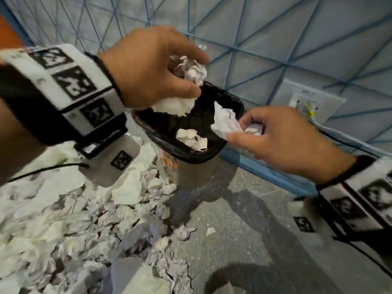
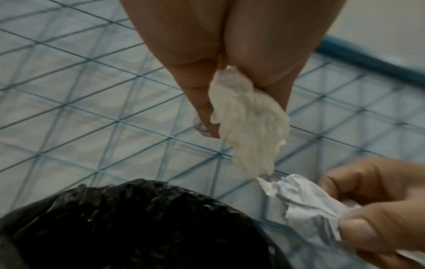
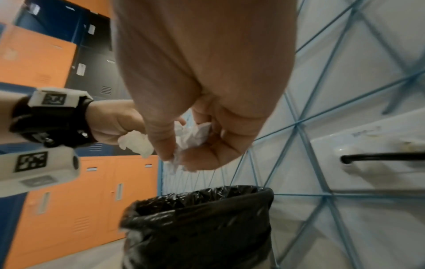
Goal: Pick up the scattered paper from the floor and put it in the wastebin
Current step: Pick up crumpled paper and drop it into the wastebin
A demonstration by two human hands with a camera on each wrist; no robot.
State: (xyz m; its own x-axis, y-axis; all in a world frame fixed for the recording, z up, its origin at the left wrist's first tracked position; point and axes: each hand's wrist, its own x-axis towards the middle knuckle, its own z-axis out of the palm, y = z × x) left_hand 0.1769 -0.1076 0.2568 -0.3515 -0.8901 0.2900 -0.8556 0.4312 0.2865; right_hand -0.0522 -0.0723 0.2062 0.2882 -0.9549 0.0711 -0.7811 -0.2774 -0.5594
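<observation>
My head view looks down from above onto the bin (image 1: pixel 212 154) and floor (image 1: pixel 244 219). Both wrist views sit close behind the fingers, facing the patterned wall (image 2: pixel 80 91); each also shows the bin's black liner (image 3: pixel 207 218).

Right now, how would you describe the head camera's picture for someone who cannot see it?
Two hands hold crumpled paper over a wastebin lined with a black bag: the left hand grips two wads, the right hand pinches one at the rim. Another wad lies inside, and a paper pile covers the floor.
</observation>
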